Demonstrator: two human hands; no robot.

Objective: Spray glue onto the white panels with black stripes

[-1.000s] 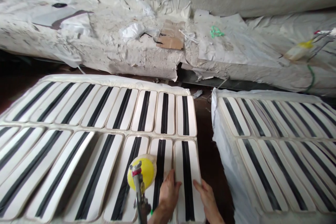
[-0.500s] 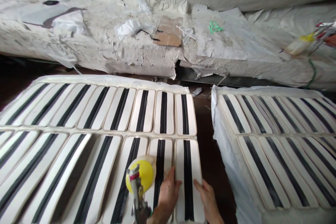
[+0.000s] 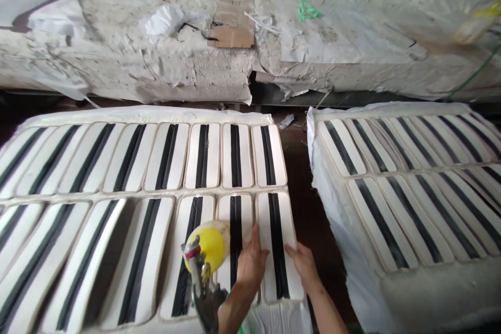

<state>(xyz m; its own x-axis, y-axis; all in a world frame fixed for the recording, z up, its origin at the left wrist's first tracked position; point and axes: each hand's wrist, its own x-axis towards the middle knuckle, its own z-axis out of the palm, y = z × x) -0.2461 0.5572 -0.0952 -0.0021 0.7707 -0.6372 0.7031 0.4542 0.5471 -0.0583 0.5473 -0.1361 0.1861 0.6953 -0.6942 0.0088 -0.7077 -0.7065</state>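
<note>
The striped panel (image 3: pixel 278 242) at the near right corner of the left table (image 3: pixel 144 114) seemed likely light and bendable, best taken by its long edges, where the left hand (image 3: pixel 250 265) and right hand (image 3: pixel 306 267) rested, thumbs on top, any pinch underneath impossible to tell

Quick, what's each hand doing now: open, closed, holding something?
Left hand: open, thumb at a striped panel's left edge.
Right hand: at that panel's right edge; whether it's gripping cannot be told.
</note>
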